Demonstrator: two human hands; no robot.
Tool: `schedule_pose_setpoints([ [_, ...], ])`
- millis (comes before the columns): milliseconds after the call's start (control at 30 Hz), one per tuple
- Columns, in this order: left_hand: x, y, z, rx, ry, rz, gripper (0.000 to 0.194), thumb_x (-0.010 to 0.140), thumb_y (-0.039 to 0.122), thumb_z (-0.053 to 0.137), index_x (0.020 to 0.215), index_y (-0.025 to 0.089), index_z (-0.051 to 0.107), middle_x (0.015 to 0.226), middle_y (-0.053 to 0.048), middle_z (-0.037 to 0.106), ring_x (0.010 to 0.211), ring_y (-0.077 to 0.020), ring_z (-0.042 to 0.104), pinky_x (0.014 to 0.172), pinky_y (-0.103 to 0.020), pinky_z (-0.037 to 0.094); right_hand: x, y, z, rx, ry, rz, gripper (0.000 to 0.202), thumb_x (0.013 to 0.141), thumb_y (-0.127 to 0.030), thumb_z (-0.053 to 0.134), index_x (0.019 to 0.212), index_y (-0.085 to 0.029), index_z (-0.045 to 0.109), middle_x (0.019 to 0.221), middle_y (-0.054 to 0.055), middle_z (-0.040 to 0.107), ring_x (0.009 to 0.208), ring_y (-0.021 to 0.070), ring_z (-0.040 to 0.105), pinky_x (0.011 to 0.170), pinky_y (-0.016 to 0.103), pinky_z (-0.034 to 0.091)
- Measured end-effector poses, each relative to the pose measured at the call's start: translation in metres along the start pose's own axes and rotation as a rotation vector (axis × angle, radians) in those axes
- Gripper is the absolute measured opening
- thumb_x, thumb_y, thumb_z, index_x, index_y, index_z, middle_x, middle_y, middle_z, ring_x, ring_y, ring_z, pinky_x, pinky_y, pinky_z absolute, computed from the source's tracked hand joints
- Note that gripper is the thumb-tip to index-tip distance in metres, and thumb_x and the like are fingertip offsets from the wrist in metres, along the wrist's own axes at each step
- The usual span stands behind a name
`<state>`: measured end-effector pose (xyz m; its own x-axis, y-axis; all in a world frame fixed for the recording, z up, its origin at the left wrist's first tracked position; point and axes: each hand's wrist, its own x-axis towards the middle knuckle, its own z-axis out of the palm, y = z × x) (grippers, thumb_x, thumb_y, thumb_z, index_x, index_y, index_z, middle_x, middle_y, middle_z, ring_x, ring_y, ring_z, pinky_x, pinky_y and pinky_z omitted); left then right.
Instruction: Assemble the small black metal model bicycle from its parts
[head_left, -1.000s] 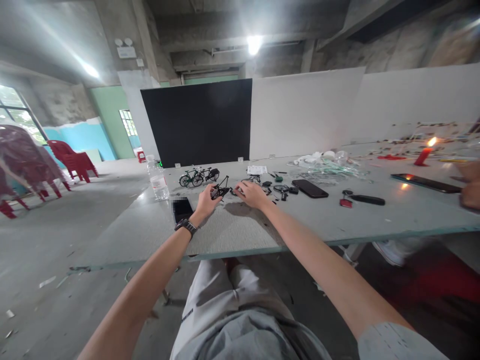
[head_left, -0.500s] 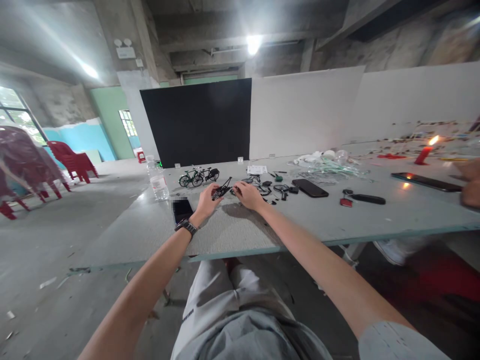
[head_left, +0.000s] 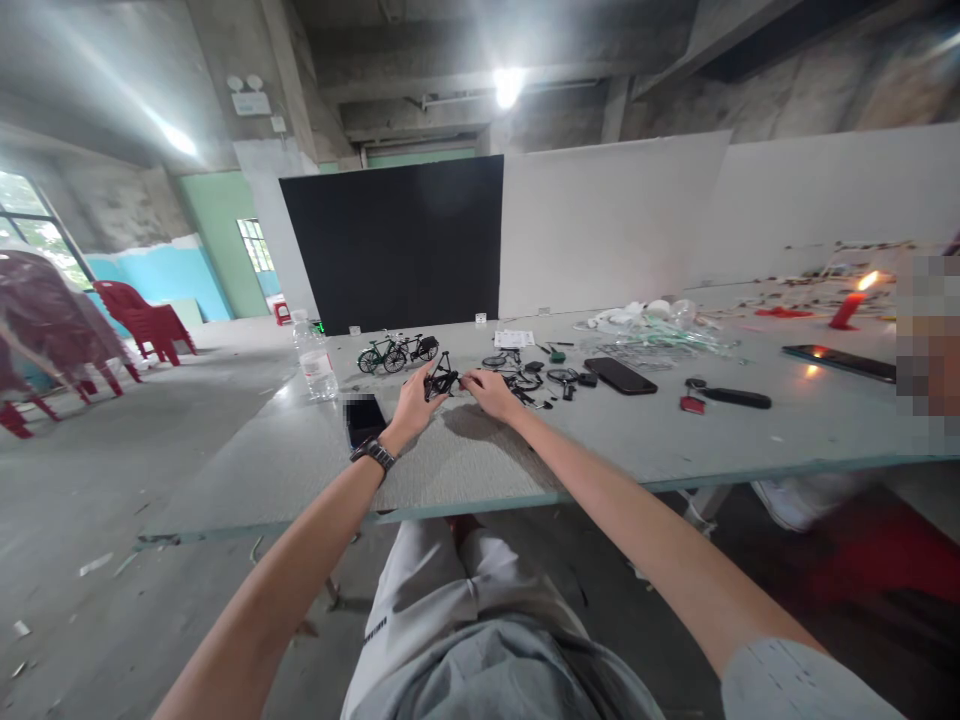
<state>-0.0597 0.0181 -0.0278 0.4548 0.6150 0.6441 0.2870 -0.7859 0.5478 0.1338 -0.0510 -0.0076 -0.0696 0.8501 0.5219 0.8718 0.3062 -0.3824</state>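
Observation:
A small black model bicycle frame (head_left: 444, 380) is held just above the tabletop by my left hand (head_left: 415, 404), whose fingers close on its left side. My right hand (head_left: 491, 392) pinches at the right end of the frame; whatever lies between those fingertips is too small to make out. Behind the hands stand a green model bicycle (head_left: 381, 355) and a black model bicycle (head_left: 420, 348), both upright. Loose black model parts (head_left: 531, 378) lie scattered to the right of my right hand.
A water bottle (head_left: 315, 362) and a phone (head_left: 365, 416) are on the left. Rightward lie another phone (head_left: 621, 376), a black-handled tool (head_left: 738, 398), clear plastic packaging (head_left: 660, 335) and a lit red candle (head_left: 847, 311). A blurred-out person sits at the far right.
The frame has turned in my left hand, so one thin part now points upward. My right hand has shifted slightly left, closer to the frame.

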Motion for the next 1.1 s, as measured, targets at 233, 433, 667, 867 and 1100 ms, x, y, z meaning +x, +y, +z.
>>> schedule_pose_setpoints([
  [233,0.000,-0.003,0.004,0.012,-0.029,0.032,0.067,0.085,0.018,0.071,0.147,0.017,0.044,0.137,-0.016,0.059,0.124,-0.0297,0.057,0.111,-0.046,0.042,0.000,-0.009,0.007,-0.037,-0.080,-0.061,0.034,0.103,-0.034,0.046,0.083,-0.017,0.067,0.077,0.007,0.069,0.065,0.0169,0.057,0.063,0.027,0.034],
  [433,0.000,-0.003,0.004,0.024,-0.021,0.044,0.063,0.082,0.012,0.069,0.141,0.017,0.047,0.138,-0.016,0.058,0.127,-0.0299,0.056,0.111,-0.045,0.041,-0.001,-0.013,0.007,-0.074,-0.069,-0.085,0.032,0.104,-0.031,0.042,0.086,-0.017,0.065,0.082,0.008,0.069,0.066,0.0160,0.055,0.062,0.027,0.032],
  [667,0.000,0.000,0.000,-0.014,0.018,-0.057,0.057,0.083,0.020,0.072,0.134,0.017,0.047,0.112,-0.012,0.068,0.102,-0.0259,0.066,0.093,-0.040,0.051,-0.001,-0.004,0.001,-0.076,-0.014,-0.038,0.047,0.105,-0.051,0.035,0.079,-0.020,0.059,0.070,0.004,0.061,0.061,0.0154,0.052,0.059,0.027,0.031],
  [867,-0.001,-0.002,-0.002,0.000,-0.030,-0.128,0.060,0.082,0.020,0.071,0.136,0.015,0.045,0.104,-0.012,0.067,0.097,-0.0256,0.065,0.087,-0.039,0.052,-0.002,0.030,-0.017,-0.095,0.162,0.207,0.048,0.106,-0.050,0.028,0.087,-0.018,0.059,0.072,0.007,0.062,0.061,0.0184,0.053,0.058,0.029,0.033],
  [1100,0.000,-0.001,-0.006,-0.027,-0.038,-0.140,0.062,0.081,0.024,0.074,0.137,0.016,0.048,0.125,-0.019,0.064,0.116,-0.0306,0.061,0.097,-0.043,0.048,-0.006,0.058,-0.027,-0.068,0.218,0.398,0.035,0.104,-0.044,0.039,0.093,-0.018,0.061,0.076,0.009,0.066,0.061,0.0179,0.056,0.056,0.027,0.036],
])
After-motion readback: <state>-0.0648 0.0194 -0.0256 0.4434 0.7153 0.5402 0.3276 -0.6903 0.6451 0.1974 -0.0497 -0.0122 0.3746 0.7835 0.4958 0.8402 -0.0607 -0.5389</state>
